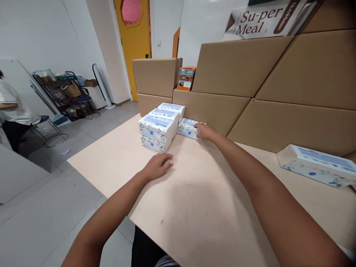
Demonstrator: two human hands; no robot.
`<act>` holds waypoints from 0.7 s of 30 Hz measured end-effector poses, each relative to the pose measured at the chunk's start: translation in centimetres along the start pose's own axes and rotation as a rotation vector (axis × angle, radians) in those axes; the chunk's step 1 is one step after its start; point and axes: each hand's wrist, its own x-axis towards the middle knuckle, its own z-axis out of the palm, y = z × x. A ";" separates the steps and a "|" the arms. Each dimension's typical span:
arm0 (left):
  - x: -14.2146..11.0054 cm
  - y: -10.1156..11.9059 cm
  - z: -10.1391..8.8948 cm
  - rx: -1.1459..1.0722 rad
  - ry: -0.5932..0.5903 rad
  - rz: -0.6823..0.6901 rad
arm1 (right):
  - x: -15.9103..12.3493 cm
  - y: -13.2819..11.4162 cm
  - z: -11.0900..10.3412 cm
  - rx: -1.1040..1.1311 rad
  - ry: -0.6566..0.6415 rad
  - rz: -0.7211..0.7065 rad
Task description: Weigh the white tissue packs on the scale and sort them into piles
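Observation:
My right hand (204, 132) is closed around the right end of a white and blue tissue pack (187, 128) that lies on the table. To the left of this pack, and very close to it, stands a stack of tissue packs (155, 128), two layers high at the front, in a row running away from me. My left hand (159, 166) rests on the table in front of the stack, its fingers loosely bent with nothing in them. At the far right lies another tissue pack (317, 167), apart from both hands.
Large cardboard boxes (217, 107) line the table's back edge, with a small orange box (186, 78) on top. The pale wooden table (194, 200) has its left edge beside my left arm. Across the room are a person (16, 100), a stool (54, 133) and a cluttered rack (59, 87).

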 end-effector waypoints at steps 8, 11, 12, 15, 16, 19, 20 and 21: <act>-0.1 -0.1 -0.1 -0.031 0.016 -0.015 | 0.2 -0.3 0.3 0.008 0.028 0.006; -0.2 -0.3 -0.2 -0.051 0.026 -0.025 | 0.2 -0.8 0.1 0.025 0.042 0.013; -0.2 -0.4 -0.3 -0.056 0.029 -0.029 | 0.2 -1.1 0.0 0.033 0.045 0.018; -0.4 -0.5 -0.4 -0.059 0.037 -0.046 | 0.2 -1.9 -0.6 0.066 0.054 0.042; -0.4 -0.5 -0.5 -0.056 0.041 -0.052 | 0.1 -2.1 -0.9 0.079 0.060 0.053; -0.4 -0.3 -0.9 -0.028 0.056 -0.060 | -0.6 -2.8 -2.1 0.125 0.092 0.088; -0.4 -0.2 -1.1 -0.012 0.059 -0.057 | -1.1 -2.9 -2.5 0.143 0.110 0.096; -0.5 -0.2 -1.3 0.006 0.062 -0.049 | -1.7 -2.8 -3.0 0.164 0.133 0.098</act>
